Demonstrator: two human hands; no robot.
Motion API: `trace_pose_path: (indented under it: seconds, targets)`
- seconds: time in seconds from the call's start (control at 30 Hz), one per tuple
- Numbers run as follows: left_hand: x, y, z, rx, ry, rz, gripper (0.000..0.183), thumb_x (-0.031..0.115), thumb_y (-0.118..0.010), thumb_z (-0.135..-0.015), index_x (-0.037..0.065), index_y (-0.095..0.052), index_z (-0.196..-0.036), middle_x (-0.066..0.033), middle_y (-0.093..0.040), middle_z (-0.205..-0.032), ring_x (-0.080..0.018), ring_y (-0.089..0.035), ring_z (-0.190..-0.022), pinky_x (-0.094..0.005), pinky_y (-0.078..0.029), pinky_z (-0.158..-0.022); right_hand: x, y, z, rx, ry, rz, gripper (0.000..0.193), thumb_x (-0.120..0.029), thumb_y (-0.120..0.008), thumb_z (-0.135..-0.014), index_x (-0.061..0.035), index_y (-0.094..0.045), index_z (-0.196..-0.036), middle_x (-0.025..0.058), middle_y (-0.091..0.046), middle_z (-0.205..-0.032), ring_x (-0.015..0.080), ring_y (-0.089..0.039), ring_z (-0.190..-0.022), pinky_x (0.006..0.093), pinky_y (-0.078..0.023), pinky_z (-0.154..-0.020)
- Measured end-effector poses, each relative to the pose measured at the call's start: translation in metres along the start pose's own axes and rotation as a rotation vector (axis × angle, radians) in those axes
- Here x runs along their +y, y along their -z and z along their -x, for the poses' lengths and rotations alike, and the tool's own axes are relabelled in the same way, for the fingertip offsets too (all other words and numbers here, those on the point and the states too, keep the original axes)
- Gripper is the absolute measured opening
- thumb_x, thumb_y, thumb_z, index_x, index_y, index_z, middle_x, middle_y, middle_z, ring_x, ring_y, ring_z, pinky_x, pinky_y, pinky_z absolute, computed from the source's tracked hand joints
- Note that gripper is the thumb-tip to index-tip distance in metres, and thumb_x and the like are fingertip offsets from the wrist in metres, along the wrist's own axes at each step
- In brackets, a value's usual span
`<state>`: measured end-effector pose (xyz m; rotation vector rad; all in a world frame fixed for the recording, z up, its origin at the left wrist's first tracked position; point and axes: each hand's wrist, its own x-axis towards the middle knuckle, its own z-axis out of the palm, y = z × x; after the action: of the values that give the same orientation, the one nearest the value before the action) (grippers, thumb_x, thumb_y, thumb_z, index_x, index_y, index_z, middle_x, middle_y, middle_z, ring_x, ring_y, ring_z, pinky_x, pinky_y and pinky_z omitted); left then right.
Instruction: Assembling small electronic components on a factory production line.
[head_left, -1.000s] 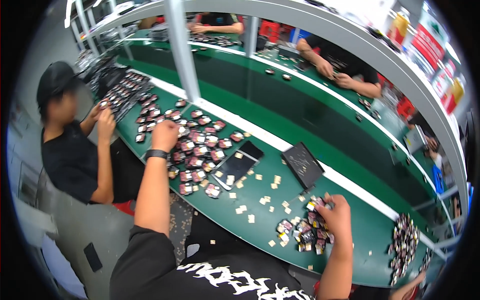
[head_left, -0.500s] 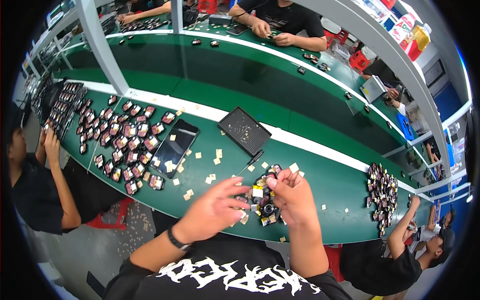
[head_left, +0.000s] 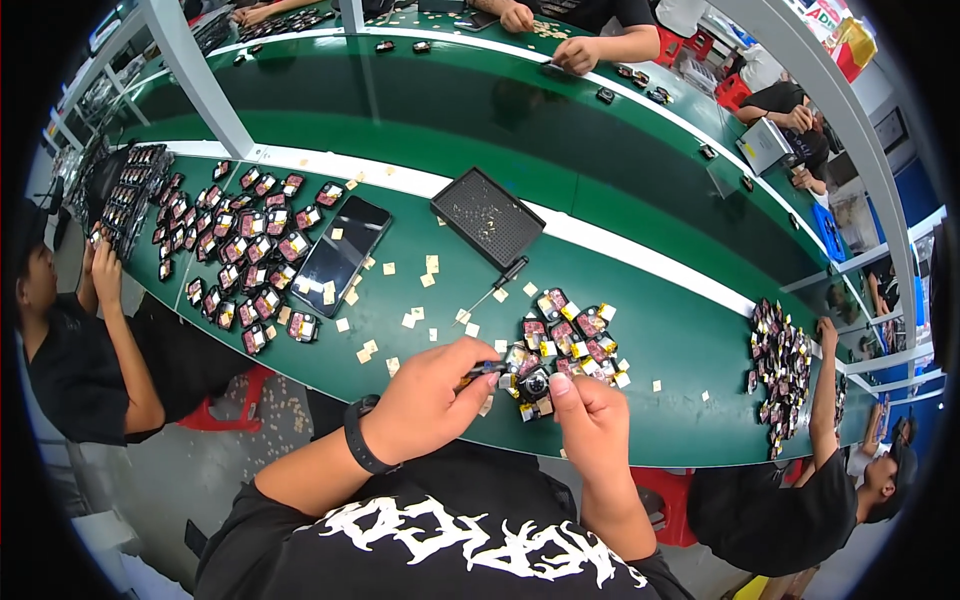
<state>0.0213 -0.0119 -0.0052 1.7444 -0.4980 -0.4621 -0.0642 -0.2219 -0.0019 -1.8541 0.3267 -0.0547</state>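
Observation:
My left hand (head_left: 432, 392), a dark band on its wrist, is closed with thumb and forefinger around a small dark part (head_left: 484, 369), mostly hidden by the fingers. Just right of it lies a black device with a round lens (head_left: 533, 384), at the near edge of a heap of small black devices (head_left: 568, 338) with pink, white and yellow labels. The thumb of my right hand (head_left: 592, 412) comes against the lens device's right side. Its other fingers are curled, and anything inside them is hidden. A thin screwdriver (head_left: 512, 271) with a black handle lies beyond my left hand.
A black ridged tray (head_left: 470, 195) holds small bits. Left of it are a phone (head_left: 345, 250) and a wide spread of labelled devices (head_left: 240, 250). Pale square chips (head_left: 431, 264) dot the green table (head_left: 660, 350). Another heap (head_left: 782, 360) lies right. People sit around.
My left hand has gone from spread fingers to a pinch on the small dark part. My right hand has come down from a raised pinch beside the lens device, uncovering the heap. The view has shifted.

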Motion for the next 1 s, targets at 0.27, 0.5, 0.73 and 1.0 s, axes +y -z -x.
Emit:
trace_pose_path:
  seconds: [0.27, 0.5, 0.73, 1.0]
  targets:
    - [0.001, -0.004, -0.002, -0.009, -0.152, -0.112, 0.020, 0.001, -0.072, -0.086, 0.000, -0.071, -0.106, -0.0131, -0.072, -0.094, -0.0254, -0.070, -0.082, -0.0323, -0.054, -0.072, -0.019, -0.002, 0.006, -0.029, 0.177, 0.004, 0.039, -0.018, -0.070, -0.098, 0.0021, -0.058, -0.067, 0.0054, -0.048, -0.059, 0.0132, -0.041, -0.057, 0.0327, -0.035, -0.052]
    - [0.002, -0.014, -0.002, 0.045, -0.226, -0.169, 0.027, 0.006, -0.070, -0.088, 0.000, -0.068, -0.114, -0.0124, -0.071, -0.095, -0.0247, -0.068, -0.080, -0.0350, -0.053, -0.073, -0.018, 0.003, 0.008, -0.177, 0.084, 0.034, 0.020, -0.013, -0.064, -0.101, 0.0034, -0.062, -0.089, 0.0057, -0.058, -0.071, 0.0109, -0.049, -0.062, 0.0289, -0.041, -0.057]
    - [0.006, -0.020, -0.001, 0.027, -0.183, -0.251, 0.026, 0.006, -0.069, -0.090, 0.002, -0.063, -0.115, -0.0124, -0.067, -0.093, -0.0277, -0.066, -0.079, -0.0364, -0.052, -0.069, -0.006, -0.002, 0.016, -0.283, 0.017, -0.236, 0.019, -0.003, -0.054, -0.103, -0.0002, -0.044, -0.118, 0.0095, -0.070, -0.088, 0.0109, -0.062, -0.067, 0.0256, -0.048, -0.059]
    - [0.010, -0.020, 0.001, 0.014, -0.275, -0.372, 0.021, 0.005, -0.069, -0.088, 0.003, -0.063, -0.108, -0.0132, -0.064, -0.092, -0.0336, -0.065, -0.079, -0.0404, -0.052, -0.067, -0.008, -0.006, -0.001, -0.436, -0.297, -0.462, 0.018, 0.001, -0.053, -0.101, -0.0065, -0.038, -0.107, 0.0139, -0.070, -0.094, 0.0089, -0.057, -0.057, 0.0232, -0.040, -0.048]
